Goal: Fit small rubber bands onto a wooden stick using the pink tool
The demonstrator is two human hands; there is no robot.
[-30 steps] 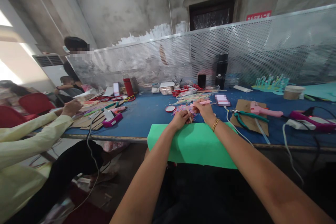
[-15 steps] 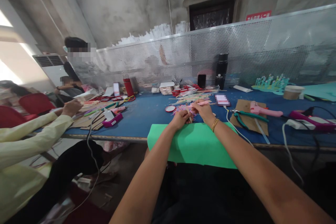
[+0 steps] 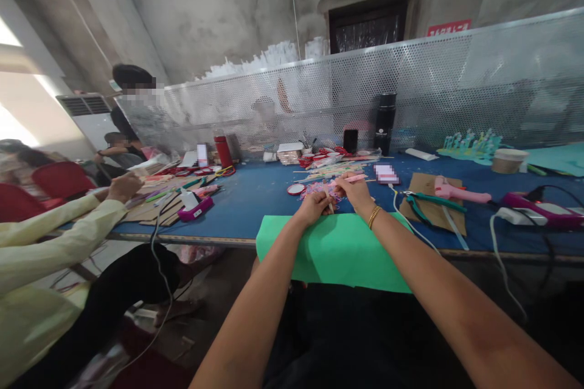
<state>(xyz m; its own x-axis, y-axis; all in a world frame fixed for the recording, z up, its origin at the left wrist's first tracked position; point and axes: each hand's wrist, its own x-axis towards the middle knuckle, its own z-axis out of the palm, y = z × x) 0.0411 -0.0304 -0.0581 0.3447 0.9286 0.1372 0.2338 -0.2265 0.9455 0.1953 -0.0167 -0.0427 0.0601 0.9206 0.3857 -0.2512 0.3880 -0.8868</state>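
My left hand is closed around a thin pale stick that stands up between the fingertips. Close beside it, my right hand grips a pink pen-shaped tool; its tip is by the stick, and I cannot tell whether they touch. Just beyond both hands lies a pile of pink and purple shreds. A green sheet hangs over the table edge beneath my wrists. To the left of the shreds sits a small round red-rimmed lid or dish.
Right of my hands lie a phone, teal-handled pliers and a pink glue gun on cardboard. A paper cup and black bottle stand farther back. At left, a co-worker's hand is near a purple power strip.
My right hand has shifted very slightly, with the pink tool still in it. My left hand keeps its hold on the stick in nearly the same place.
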